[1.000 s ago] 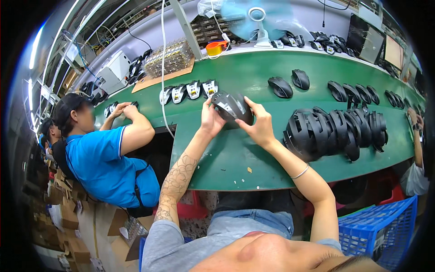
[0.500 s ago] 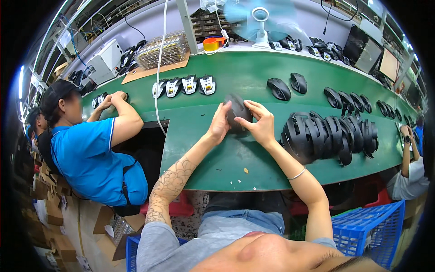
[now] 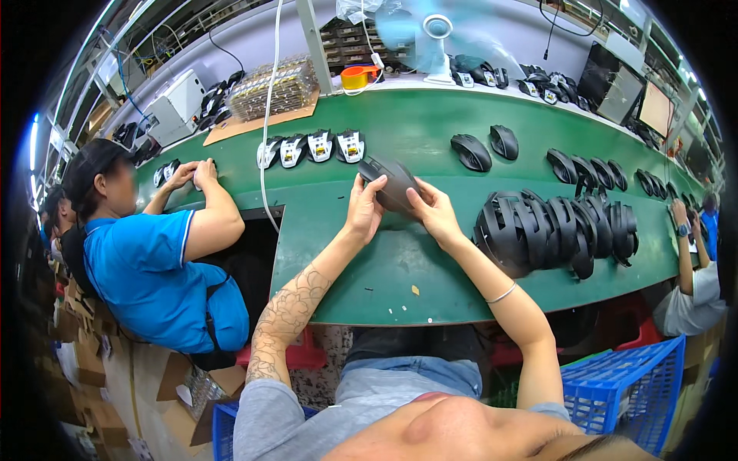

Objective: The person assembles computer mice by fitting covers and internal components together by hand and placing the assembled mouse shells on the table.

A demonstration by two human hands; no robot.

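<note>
Between both hands I hold a black computer mouse (image 3: 393,183) over the green bench (image 3: 361,284). My left hand (image 3: 364,209) is closed on its left side, the thumb on top. My right hand (image 3: 437,213) grips the other end, the thumb pressed on the shell. The mouse's underside is hidden. To the right of my right hand lies a long row of curved black mouse shells (image 3: 538,230), packed against each other. Beyond my hands, two finished-looking black mice (image 3: 470,152) rest on the bench. Several mice with white-and-yellow inner parts showing (image 3: 320,145) stand in a row to the left.
A co-worker in a blue shirt (image 3: 154,261) works at the left; another person's arm (image 3: 683,246) shows at far right. A white cable (image 3: 269,115) hangs down past the bench. More black mice (image 3: 588,169) line the right side. A fan (image 3: 438,46) stands behind.
The mouse has turned in my hands and now lies tilted, its top shell showing more plainly. Both hands still hold it. The co-worker's hands at the left have shifted slightly.
</note>
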